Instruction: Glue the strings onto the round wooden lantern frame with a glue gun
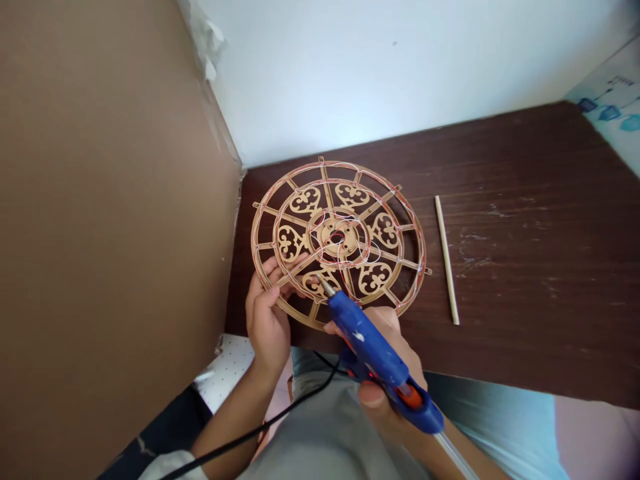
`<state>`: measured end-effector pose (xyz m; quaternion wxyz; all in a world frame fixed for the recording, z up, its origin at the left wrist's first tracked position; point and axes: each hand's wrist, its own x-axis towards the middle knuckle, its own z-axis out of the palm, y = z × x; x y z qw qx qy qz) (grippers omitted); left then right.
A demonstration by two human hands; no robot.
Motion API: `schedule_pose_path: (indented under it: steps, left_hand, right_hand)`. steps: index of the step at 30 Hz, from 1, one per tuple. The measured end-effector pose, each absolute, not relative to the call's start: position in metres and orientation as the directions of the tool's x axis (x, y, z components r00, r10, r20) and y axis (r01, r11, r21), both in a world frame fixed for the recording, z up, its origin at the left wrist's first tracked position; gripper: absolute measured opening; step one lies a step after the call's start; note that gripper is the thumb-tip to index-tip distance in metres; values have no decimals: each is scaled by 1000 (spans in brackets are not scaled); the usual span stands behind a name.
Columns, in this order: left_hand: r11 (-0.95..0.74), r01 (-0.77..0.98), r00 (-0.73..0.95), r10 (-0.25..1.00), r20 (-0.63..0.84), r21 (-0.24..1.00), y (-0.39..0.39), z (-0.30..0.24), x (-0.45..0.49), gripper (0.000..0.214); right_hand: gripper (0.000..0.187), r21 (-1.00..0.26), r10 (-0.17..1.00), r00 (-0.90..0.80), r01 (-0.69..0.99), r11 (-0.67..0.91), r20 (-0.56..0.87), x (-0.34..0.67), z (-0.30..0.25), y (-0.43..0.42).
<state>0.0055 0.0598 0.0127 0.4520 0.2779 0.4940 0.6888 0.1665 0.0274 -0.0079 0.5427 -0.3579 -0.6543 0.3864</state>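
A round laser-cut wooden wheel (345, 200) with heart-shaped scrollwork and thin red and white wires along its spokes lies on the dark wooden table (525, 320). My left hand (266, 313) grips the wheel's near-left rim, fingers curled over a spoke. My right hand (387, 380) is closed around a blue hot glue gun (375, 353). The gun's metal nozzle touches a spoke near the wheel's lower middle. A clear glue stick sticks out of the gun's back end.
A thin wooden dowel (447, 259) lies on the table right of the wheel. A brown cardboard panel (110, 233) stands along the left side, a white wall behind. The gun's black cord (280, 417) runs down over my lap.
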Motion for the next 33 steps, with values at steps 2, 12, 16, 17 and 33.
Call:
schedule_pose_path:
  steps: [2, 12, 16, 17, 33]
  left_hand:
    - [-72, -389, -428, 897, -111, 918, 61, 12, 5, 33]
    - [12, -496, -429, 866, -257, 868, 63, 16, 18, 28]
    - [7, -471, -534, 793, -291, 882, 62, 14, 22, 29]
    - [3, -461, -553, 781, -290, 887, 62, 14, 21, 30]
    - [16, -411, -622, 726, -294, 911, 63, 23, 18, 22]
  right_hand:
    - [63, -932, 930, -89, 36, 360, 356, 167, -9, 24]
    - [52, -976, 964, -153, -30, 214, 216, 170, -1, 18]
    - [46, -982, 966, -175, -34, 185, 188, 170, 0, 19]
    - [42, -984, 971, -163, -20, 175, 176, 170, 0, 20]
    - [31, -980, 963, -193, 28, 196, 187, 160, 2, 23]
